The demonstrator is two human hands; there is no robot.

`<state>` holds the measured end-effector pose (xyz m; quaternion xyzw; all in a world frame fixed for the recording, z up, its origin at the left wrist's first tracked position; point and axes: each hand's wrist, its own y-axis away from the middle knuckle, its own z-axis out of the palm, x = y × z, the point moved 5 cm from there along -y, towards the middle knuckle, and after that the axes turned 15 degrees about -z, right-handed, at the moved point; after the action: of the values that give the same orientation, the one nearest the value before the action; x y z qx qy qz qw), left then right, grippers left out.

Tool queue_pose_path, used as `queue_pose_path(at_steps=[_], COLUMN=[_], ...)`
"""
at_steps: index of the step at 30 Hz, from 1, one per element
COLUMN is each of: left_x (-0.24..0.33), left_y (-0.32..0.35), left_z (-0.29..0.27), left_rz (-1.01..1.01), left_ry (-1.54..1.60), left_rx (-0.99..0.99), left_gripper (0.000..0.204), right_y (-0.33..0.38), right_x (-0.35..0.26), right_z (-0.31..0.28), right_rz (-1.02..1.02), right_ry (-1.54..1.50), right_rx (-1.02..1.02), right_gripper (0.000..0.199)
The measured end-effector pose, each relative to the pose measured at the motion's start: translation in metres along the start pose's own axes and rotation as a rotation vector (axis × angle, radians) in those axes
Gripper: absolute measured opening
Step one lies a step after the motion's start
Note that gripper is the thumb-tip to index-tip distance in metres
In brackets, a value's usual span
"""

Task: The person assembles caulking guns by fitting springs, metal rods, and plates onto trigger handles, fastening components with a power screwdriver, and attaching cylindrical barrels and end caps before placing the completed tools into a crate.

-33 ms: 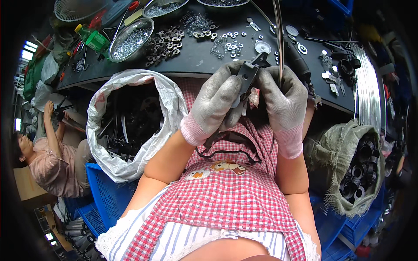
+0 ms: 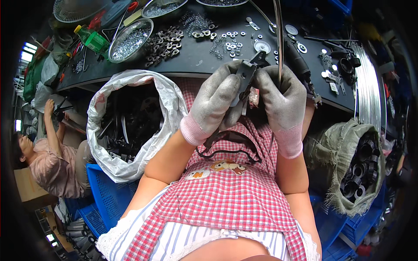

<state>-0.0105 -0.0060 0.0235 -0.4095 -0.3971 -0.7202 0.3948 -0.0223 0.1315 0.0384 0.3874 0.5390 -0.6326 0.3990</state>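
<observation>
My left hand (image 2: 214,99) wears a grey-coated glove with a pink cuff and is closed on a black bracket-like part (image 2: 246,75). The part is held tilted above my lap, just off the table's near edge. My right hand (image 2: 282,102), gloved the same way, has its fingers drawn together against the part's right side. A long, shiny metal rod (image 2: 279,39) rises from between the right thumb and fingers and runs past the top of the view. The right fingertips are partly hidden, and so is the part's underside. A small red-and-white item (image 2: 254,97) shows between my hands.
On the dark table (image 2: 191,65) lie loose rings, springs and dark-and-silver fittings (image 2: 167,45). A metal bowl (image 2: 130,40) holds small parts. A black hand tool (image 2: 298,63) and thin metal rods (image 2: 369,87) lie right. Sacks (image 2: 98,130) (image 2: 322,148) flank me; another person (image 2: 54,161) sits left.
</observation>
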Motion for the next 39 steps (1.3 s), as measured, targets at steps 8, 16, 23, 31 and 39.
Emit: queue_pose_path(at_steps=[8,16,23,31,39], left_x=[-0.001,-0.004,0.003,-0.001,0.008], left_y=[-0.003,-0.008,-0.002,0.034,0.05], left_z=[0.001,0.002,-0.011,-0.074,-0.061], left_rz=[-0.007,-0.002,-0.032,0.203,0.266], left_ry=[0.035,0.071,0.218,0.144,0.527], left_rx=[-0.083,-0.051,-0.013,-0.117,-0.552], left_gripper=[0.055,0.053,0.054,0.048,0.056], right_y=[-0.001,-0.006,-0.003,0.047,0.045], right_x=[-0.02,-0.014,-0.009,-0.021,-0.024], right_z=[0.004,0.006,-0.018,-0.121,-0.113], right_rz=[-0.223,-0.191,-0.005,-0.255,-0.302], right_ry=[0.392,0.423,-0.12,0.654,0.665], right_rx=[-0.097,-0.151,-0.15,-0.23,-0.37], right_gripper=[0.013,0.015,0.035,0.032,0.027])
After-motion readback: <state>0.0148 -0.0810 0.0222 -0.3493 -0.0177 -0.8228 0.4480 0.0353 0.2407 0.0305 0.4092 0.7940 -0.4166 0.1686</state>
